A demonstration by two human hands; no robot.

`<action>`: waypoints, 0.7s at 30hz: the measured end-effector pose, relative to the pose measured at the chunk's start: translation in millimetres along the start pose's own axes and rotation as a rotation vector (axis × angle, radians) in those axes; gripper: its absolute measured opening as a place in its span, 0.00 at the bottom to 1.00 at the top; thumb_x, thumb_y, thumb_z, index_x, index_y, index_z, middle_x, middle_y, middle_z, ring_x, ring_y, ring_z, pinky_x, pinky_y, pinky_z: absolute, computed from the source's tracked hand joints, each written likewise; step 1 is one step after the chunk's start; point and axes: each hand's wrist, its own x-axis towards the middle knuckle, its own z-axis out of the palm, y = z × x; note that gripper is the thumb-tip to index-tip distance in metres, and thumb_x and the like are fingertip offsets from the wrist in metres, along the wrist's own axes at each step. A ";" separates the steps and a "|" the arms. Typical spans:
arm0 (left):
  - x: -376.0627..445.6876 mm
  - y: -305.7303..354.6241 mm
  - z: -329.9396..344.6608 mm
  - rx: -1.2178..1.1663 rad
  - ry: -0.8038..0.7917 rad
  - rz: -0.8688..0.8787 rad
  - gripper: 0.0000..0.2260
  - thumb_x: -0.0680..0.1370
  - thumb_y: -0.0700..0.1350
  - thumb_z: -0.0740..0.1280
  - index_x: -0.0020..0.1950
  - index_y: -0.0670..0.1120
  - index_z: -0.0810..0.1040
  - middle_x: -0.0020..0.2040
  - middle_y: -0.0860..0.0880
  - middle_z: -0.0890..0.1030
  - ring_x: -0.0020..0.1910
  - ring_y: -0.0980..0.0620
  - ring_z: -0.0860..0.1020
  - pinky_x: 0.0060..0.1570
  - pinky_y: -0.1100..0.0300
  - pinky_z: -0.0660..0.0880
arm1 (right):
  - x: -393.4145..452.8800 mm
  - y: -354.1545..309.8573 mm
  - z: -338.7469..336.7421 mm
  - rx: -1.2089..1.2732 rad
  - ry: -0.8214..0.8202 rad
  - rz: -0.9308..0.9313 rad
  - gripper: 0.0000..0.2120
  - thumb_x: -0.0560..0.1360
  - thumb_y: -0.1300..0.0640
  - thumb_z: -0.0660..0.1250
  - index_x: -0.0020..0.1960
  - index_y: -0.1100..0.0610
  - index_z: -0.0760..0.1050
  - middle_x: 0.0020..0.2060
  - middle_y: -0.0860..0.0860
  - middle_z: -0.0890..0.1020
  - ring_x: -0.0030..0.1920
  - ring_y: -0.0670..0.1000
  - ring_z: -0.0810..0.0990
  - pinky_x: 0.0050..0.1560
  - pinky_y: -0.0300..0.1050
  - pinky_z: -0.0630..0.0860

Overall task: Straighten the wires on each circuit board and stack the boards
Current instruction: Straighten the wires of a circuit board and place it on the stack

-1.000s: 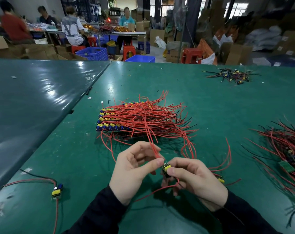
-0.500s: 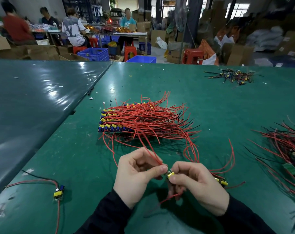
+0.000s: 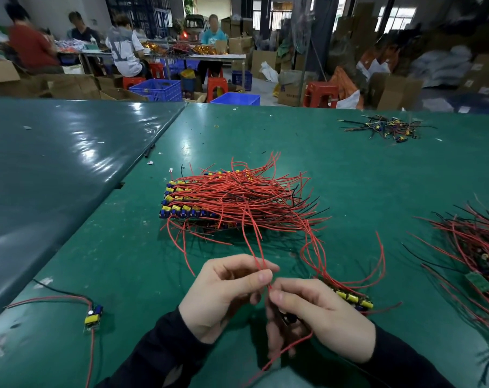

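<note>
My left hand (image 3: 223, 295) pinches thin red wires (image 3: 255, 247) between thumb and forefinger, just above my right hand (image 3: 319, 315). My right hand curls round a small circuit board, which is almost wholly hidden in the fist; a red wire trails down from it. Behind my hands lies the stack of boards (image 3: 187, 203) with yellow and blue parts, its red wires fanning to the right. A few more boards (image 3: 355, 299) lie just right of my right hand.
A single board with red and black wires (image 3: 93, 316) lies at the near left. A tangled pile of boards (image 3: 475, 253) sits at the right edge, and a small heap of parts (image 3: 386, 128) at the far right. The green table (image 3: 125, 261) meets a darker one on the left.
My left hand has slid up along the red wires, away from the board. The board, seen between my fingertips before, is now tucked into my right fist.
</note>
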 end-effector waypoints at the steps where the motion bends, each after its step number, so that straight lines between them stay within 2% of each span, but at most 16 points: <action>1: -0.7 1.6 0.6 -0.038 -0.015 -0.034 0.07 0.62 0.32 0.75 0.36 0.42 0.84 0.28 0.49 0.79 0.25 0.56 0.73 0.27 0.68 0.70 | -0.4 -0.4 0.6 -0.002 -0.004 -0.009 0.10 0.77 0.53 0.60 0.42 0.54 0.77 0.32 0.55 0.82 0.30 0.50 0.81 0.30 0.42 0.73; 3: -1.0 1.7 -0.2 -0.090 -0.014 -0.082 0.06 0.64 0.34 0.70 0.35 0.43 0.85 0.27 0.48 0.78 0.24 0.56 0.74 0.26 0.68 0.70 | -0.9 -1.1 1.5 0.014 -0.027 -0.020 0.10 0.78 0.54 0.59 0.43 0.56 0.76 0.33 0.57 0.82 0.30 0.52 0.82 0.32 0.44 0.73; 6: -1.4 3.8 -2.7 -0.123 -0.027 -0.108 0.06 0.64 0.35 0.68 0.34 0.43 0.85 0.26 0.48 0.78 0.24 0.56 0.74 0.26 0.68 0.71 | -1.2 -2.3 2.0 0.039 -0.063 -0.022 0.10 0.78 0.56 0.59 0.45 0.57 0.77 0.31 0.56 0.82 0.28 0.52 0.81 0.32 0.42 0.74; 9: -2.1 5.0 -3.0 -0.108 -0.053 -0.100 0.05 0.64 0.33 0.72 0.33 0.42 0.84 0.26 0.47 0.77 0.24 0.56 0.74 0.26 0.68 0.71 | -1.6 -4.4 2.5 0.040 -0.071 -0.033 0.10 0.78 0.58 0.59 0.42 0.59 0.76 0.28 0.55 0.80 0.26 0.49 0.79 0.29 0.38 0.74; 12: -0.6 1.8 -1.0 -0.067 0.012 -0.009 0.04 0.63 0.37 0.76 0.31 0.41 0.82 0.26 0.45 0.77 0.23 0.54 0.74 0.24 0.67 0.71 | -2.1 -4.5 2.6 0.050 -0.053 -0.041 0.12 0.78 0.57 0.58 0.39 0.59 0.74 0.25 0.53 0.79 0.23 0.48 0.77 0.27 0.35 0.71; 14: 1.1 -1.2 -0.4 0.012 0.111 0.095 0.06 0.63 0.36 0.77 0.30 0.40 0.81 0.25 0.43 0.77 0.22 0.53 0.74 0.24 0.65 0.71 | -1.7 -1.9 3.1 -0.007 0.012 -0.062 0.12 0.77 0.56 0.59 0.37 0.58 0.74 0.23 0.52 0.78 0.22 0.48 0.76 0.27 0.34 0.69; 16: 2.5 -5.0 0.7 0.102 0.195 0.194 0.05 0.64 0.35 0.73 0.29 0.37 0.79 0.25 0.43 0.77 0.22 0.52 0.74 0.25 0.64 0.72 | -0.6 2.0 4.9 -0.102 0.084 -0.085 0.12 0.77 0.55 0.60 0.35 0.56 0.73 0.22 0.52 0.77 0.21 0.48 0.74 0.27 0.34 0.68; 18: 2.8 -12.2 1.1 0.292 0.270 0.309 0.07 0.66 0.31 0.73 0.29 0.34 0.78 0.27 0.44 0.78 0.24 0.52 0.75 0.27 0.63 0.73 | 0.5 5.9 6.6 -0.194 0.132 -0.104 0.13 0.76 0.55 0.60 0.35 0.56 0.73 0.22 0.52 0.76 0.21 0.49 0.74 0.26 0.35 0.67; 20: 1.0 -15.4 3.8 0.508 0.328 0.409 0.08 0.67 0.32 0.74 0.29 0.37 0.79 0.29 0.47 0.79 0.27 0.54 0.77 0.30 0.65 0.73 | 0.5 7.3 7.6 -0.250 0.159 -0.117 0.13 0.76 0.55 0.60 0.35 0.57 0.73 0.22 0.52 0.76 0.21 0.49 0.74 0.26 0.36 0.66; 21: 0.6 -15.6 4.2 0.522 0.338 0.403 0.09 0.67 0.33 0.75 0.28 0.39 0.80 0.29 0.47 0.79 0.27 0.55 0.76 0.29 0.66 0.72 | 0.4 6.9 7.4 -0.239 0.160 -0.118 0.13 0.76 0.55 0.60 0.34 0.57 0.73 0.22 0.51 0.76 0.20 0.49 0.74 0.26 0.36 0.66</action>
